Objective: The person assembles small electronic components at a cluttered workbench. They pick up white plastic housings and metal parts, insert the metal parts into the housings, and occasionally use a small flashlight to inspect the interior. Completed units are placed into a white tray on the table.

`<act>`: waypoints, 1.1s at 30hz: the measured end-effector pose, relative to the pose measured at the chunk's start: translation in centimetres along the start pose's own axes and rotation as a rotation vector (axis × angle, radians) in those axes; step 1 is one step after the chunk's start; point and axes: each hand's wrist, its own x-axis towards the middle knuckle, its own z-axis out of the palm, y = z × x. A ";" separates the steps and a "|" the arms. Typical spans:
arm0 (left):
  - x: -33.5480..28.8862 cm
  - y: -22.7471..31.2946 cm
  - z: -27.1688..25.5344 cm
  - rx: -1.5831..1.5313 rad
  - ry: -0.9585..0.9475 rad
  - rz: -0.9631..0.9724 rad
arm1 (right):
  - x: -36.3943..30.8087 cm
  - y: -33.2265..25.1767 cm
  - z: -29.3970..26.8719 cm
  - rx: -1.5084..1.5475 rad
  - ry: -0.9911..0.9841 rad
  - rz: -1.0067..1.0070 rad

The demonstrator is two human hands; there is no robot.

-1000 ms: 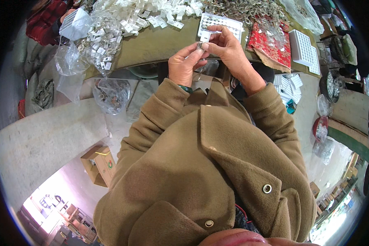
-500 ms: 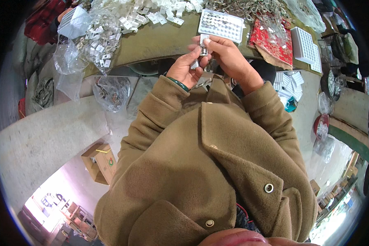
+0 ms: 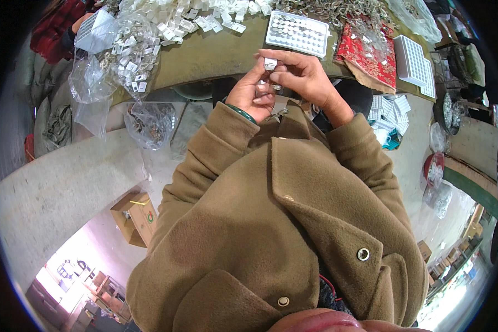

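Hands meeting just above the near edge of the olive-brown table (image 3: 216, 55), in front of the chest. Right hand (image 3: 301, 77) pinching a small white box (image 3: 270, 64) between thumb and forefinger, the remaining fingers curling inward. Left hand (image 3: 252, 97) cupping loosely just beside and below it, fingertips bending round something small and pale; cannot tell what, too tiny and half hidden. Green bangle (image 3: 239, 112) peeking from the left cuff of the brown coat (image 3: 282, 221).

Lying flat on the table just beyond the hands: white compartment tray (image 3: 297, 33) holding rows of small round silvery pieces. Spreading to its right, a red patterned cloth (image 3: 371, 55) under a clear bag, then another white grid tray (image 3: 418, 65) near the table's right end. Heaping across the far left of the table, many small white boxes (image 3: 166, 22), some spilling into clear plastic bags (image 3: 94, 88) hanging over the table edge. Sitting on the floor well below left, a cardboard carton (image 3: 134, 218).
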 end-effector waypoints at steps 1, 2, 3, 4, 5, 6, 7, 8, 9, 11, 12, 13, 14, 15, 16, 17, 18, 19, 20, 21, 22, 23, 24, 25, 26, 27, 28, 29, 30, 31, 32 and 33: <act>0.0 0.0 0.0 0.011 -0.031 -0.021 | -0.1 0.0 0.1 -0.227 0.031 -0.081; 0.0 0.0 0.1 0.025 -0.022 -0.012 | -0.2 -0.1 0.1 -0.474 0.072 -0.171; 0.0 -0.1 0.1 0.038 -0.029 -0.001 | -0.1 0.0 0.3 -0.504 0.117 -0.201; 0.0 0.0 0.2 0.054 -0.033 0.009 | -0.1 0.0 0.3 -0.490 0.130 -0.197; 0.1 0.0 0.2 0.073 -0.032 0.017 | 0.0 0.0 0.2 -0.490 0.136 -0.201; 0.0 0.2 0.3 0.094 -0.025 0.021 | -0.1 0.1 0.2 -0.493 0.138 -0.211; 0.0 0.3 0.3 0.116 -0.018 0.024 | 0.2 0.2 0.1 -0.605 0.171 -0.392; 0.1 0.5 0.4 0.137 0.024 0.020 | 0.1 0.3 -0.1 -0.542 0.158 -0.316; 0.2 0.6 0.5 0.175 0.061 0.024 | -0.1 0.4 -0.2 -0.485 0.153 -0.218; 0.2 1.3 0.4 0.129 -0.010 -0.053 | -0.5 0.7 -0.4 -0.413 0.156 -0.081; 0.3 1.5 0.4 0.089 -0.042 -0.089 | -0.6 0.9 -0.5 -0.387 0.169 -0.102; 0.4 1.5 0.3 0.085 -0.029 -0.089 | -0.5 1.2 -0.5 -0.361 0.178 -0.140; 0.6 1.3 0.1 0.082 -0.016 -0.093 | -0.6 1.4 -0.6 -0.353 0.198 -0.140; 0.8 1.1 0.0 0.075 -0.064 -0.096 | -1.0 1.7 -0.6 -0.284 0.204 -0.101; 1.1 1.1 -0.2 0.127 -0.153 -0.152 | -1.6 1.9 -0.4 -0.115 0.196 -0.012; 1.4 0.6 -0.5 0.178 -0.060 -0.101 | -1.9 2.1 -0.4 -0.196 0.232 -0.050; 1.7 -0.1 -0.7 0.227 0.003 -0.049 | -2.1 2.3 -0.4 -0.302 0.261 -0.051; 1.9 -0.5 -0.9 0.316 0.011 -0.068 | -2.8 2.3 -0.6 -0.342 0.224 -0.115; 2.0 -0.9 -1.1 0.387 0.061 -0.072 | -3.5 2.3 -1.1 -0.413 0.180 -0.128; 2.1 -1.1 -1.2 0.447 0.011 -0.082 | -4.5 2.1 -1.6 -0.412 0.141 -0.030; 2.1 -1.3 -1.2 0.524 0.035 -0.104 | -5.5 2.0 -2.0 -0.418 0.102 0.092; 2.1 -1.7 -1.2 0.548 0.026 -0.081 | -5.9 2.1 -2.1 -0.331 0.147 0.001; 2.2 -1.8 -1.1 0.560 0.030 -0.065 | -6.3 2.2 -2.4 -0.418 0.217 -0.080; 2.3 -1.9 -0.9 0.572 0.035 -0.047 | -6.7 2.2 -3.1 -0.529 0.280 -0.107; 2.3 -2.0 -0.7 0.586 0.054 -0.033 | -6.9 2.2 -3.8 -0.646 0.335 -0.043; 2.3 -2.0 -0.5 0.692 -0.008 0.013 | -7.2 2.2 -4.6 -0.705 0.430 -0.042; 2.4 -2.0 -0.3 0.736 -0.001 0.014 | -7.2 2.2 -5.3 -0.809 0.515 -0.114; 2.4 -2.1 -0.1 0.719 0.026 0.034 | -7.3 2.1 -5.9 -0.903 0.532 -0.129; 2.4 -2.3 0.1 0.703 0.053 0.054 | -7.3 2.1 -6.3 -0.997 0.551 -0.122; 2.5 -2.4 0.2 0.707 0.076 0.075 | -7.1 2.0 -6.6 -1.056 0.551 -0.181; 2.5 -2.5 0.3 0.710 0.086 0.075 | -6.9 2.0 -6.8 -1.076 0.524 -0.176; 2.6 -2.5 0.3 0.713 0.096 0.077 | -6.7 2.0 -6.8 -1.095 0.497 -0.168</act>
